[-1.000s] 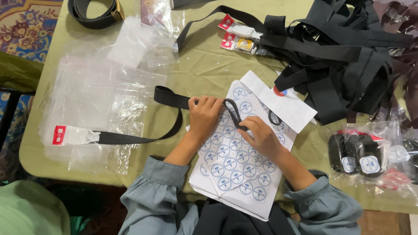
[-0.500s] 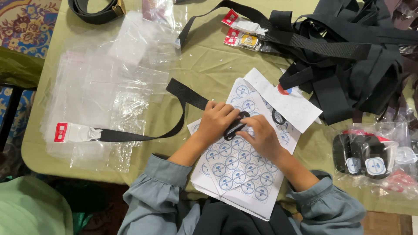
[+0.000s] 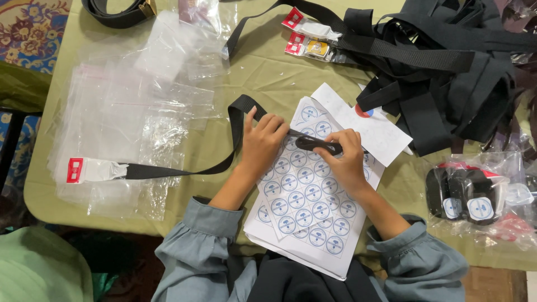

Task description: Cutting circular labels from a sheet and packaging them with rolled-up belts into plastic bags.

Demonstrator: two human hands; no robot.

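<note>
Strap pile (image 3: 447, 61) cut off at top/right edge; sticker print (image 3: 305, 196) too small to tell

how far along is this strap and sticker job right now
Done, by the look of it: bagged straps with round stickers lie at the right edge. In hand: the left hand and right hand hold a black strap over the sticker sheet. Left: a large pile of loose straps at top right, many stickers on the sheet, and empty clear bags at left.
</note>
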